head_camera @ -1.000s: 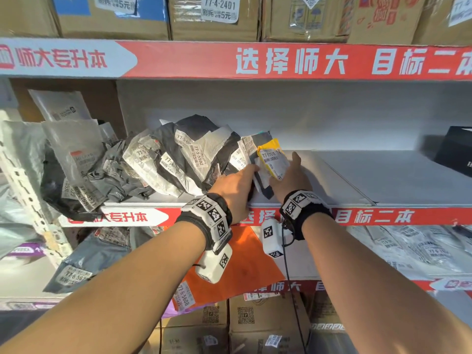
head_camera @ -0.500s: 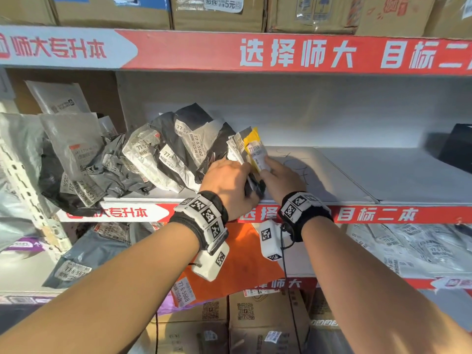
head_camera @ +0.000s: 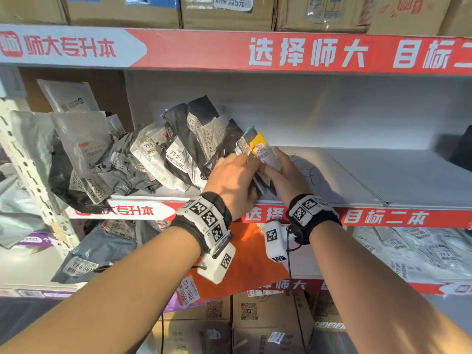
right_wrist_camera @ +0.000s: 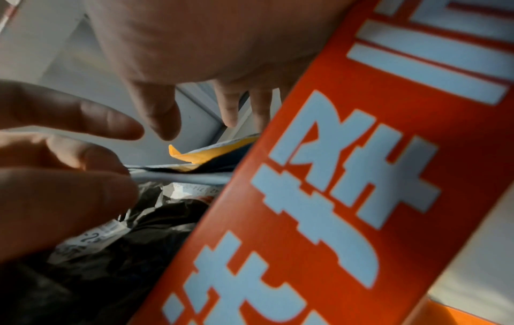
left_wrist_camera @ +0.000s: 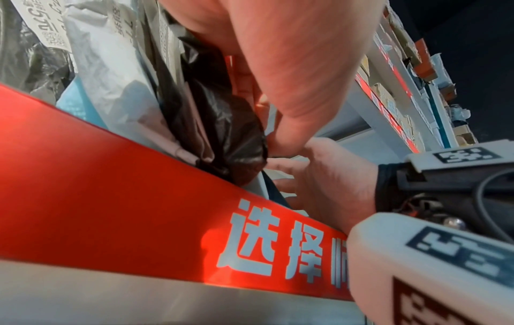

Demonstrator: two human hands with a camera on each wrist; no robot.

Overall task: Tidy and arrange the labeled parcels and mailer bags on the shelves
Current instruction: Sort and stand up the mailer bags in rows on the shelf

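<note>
A row of grey, black and white labeled mailer bags (head_camera: 178, 154) leans along the left part of the middle shelf (head_camera: 357, 185). At its right end stands a yellow mailer (head_camera: 258, 145) with a white label. My left hand (head_camera: 245, 162) grips the last black bag (left_wrist_camera: 222, 132) of the row, thumb low on its front and fingers behind it. My right hand (head_camera: 278, 159) presses its straight fingers against the yellow mailer's right side. In the right wrist view the yellow mailer (right_wrist_camera: 194, 157) shows under those fingers (right_wrist_camera: 166, 125).
To the right the middle shelf is bare up to a black item (head_camera: 462, 152) at the far edge. Cardboard boxes (head_camera: 224, 11) fill the top shelf. Below lie an orange bag (head_camera: 250, 264), white mailers (head_camera: 421, 251) and boxes (head_camera: 255, 323). A slotted post (head_camera: 25, 169) stands left.
The yellow mailer has been tipped up from a slant and pushed left against the row. Both hands have moved left and closer together with it.
</note>
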